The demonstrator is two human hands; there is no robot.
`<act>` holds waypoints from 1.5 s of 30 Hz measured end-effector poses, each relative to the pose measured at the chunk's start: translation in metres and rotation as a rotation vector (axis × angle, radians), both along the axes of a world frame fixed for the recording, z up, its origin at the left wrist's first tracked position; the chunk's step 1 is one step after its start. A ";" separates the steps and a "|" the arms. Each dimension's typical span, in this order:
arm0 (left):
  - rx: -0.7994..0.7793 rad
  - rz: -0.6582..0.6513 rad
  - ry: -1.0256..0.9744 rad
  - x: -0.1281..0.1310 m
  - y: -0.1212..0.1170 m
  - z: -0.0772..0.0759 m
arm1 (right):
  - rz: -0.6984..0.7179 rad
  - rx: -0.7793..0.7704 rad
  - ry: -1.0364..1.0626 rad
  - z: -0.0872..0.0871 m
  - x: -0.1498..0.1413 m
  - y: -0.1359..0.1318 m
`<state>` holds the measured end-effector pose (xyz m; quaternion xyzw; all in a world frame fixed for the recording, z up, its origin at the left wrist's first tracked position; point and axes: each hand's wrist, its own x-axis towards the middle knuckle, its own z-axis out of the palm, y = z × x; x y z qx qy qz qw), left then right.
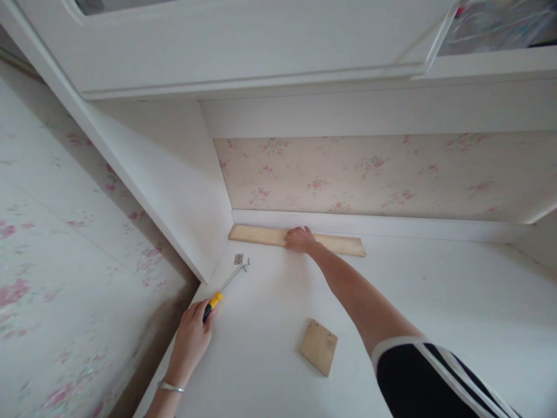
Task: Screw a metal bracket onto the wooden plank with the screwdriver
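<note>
My left hand (195, 328) is closed round the black and yellow handle of a screwdriver (216, 298). The shaft points up and to the right, with its tip among a few small screws (245, 266) on the white surface. Just beyond the tip lies a small metal hinge or plate with holes (238, 259). At the back, my right hand (300, 238) rests over the middle of a long, narrow wooden board (256, 234); its fingers curl over the far edge, partly hidden. Nearer me lies a squarish wooden piece (319, 347) with two dark holes along one edge.
The white surface (261, 360) runs up to a low back ledge (391, 225). A white side panel (174, 174) rises at the left, beside flowered wallpaper (65, 261). Overhead hangs a white cabinet (261, 52), with clear plastic wrapping (500, 26) at its upper right.
</note>
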<state>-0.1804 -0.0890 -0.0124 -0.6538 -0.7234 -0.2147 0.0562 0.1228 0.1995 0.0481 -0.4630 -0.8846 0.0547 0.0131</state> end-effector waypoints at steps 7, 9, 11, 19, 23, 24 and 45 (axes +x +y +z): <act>0.014 0.046 0.029 0.012 0.001 0.005 | -0.034 0.054 0.136 0.000 -0.009 -0.034; 0.024 0.064 0.022 0.022 0.008 0.008 | -0.011 0.041 0.183 -0.001 -0.003 -0.058; 0.050 0.075 0.011 0.034 0.016 0.011 | 0.011 0.025 0.229 -0.003 0.011 -0.086; 0.084 0.043 0.061 0.067 0.029 0.022 | -0.094 -0.043 0.318 -0.019 0.093 -0.170; 0.095 0.046 0.112 0.076 0.028 0.032 | -0.134 -0.095 0.357 -0.023 0.106 -0.190; 0.097 0.044 0.134 0.078 0.027 0.035 | -0.134 -0.106 0.356 -0.023 0.105 -0.193; 0.010 -0.063 0.250 0.088 0.024 0.045 | 0.059 -0.082 0.147 -0.023 -0.088 -0.123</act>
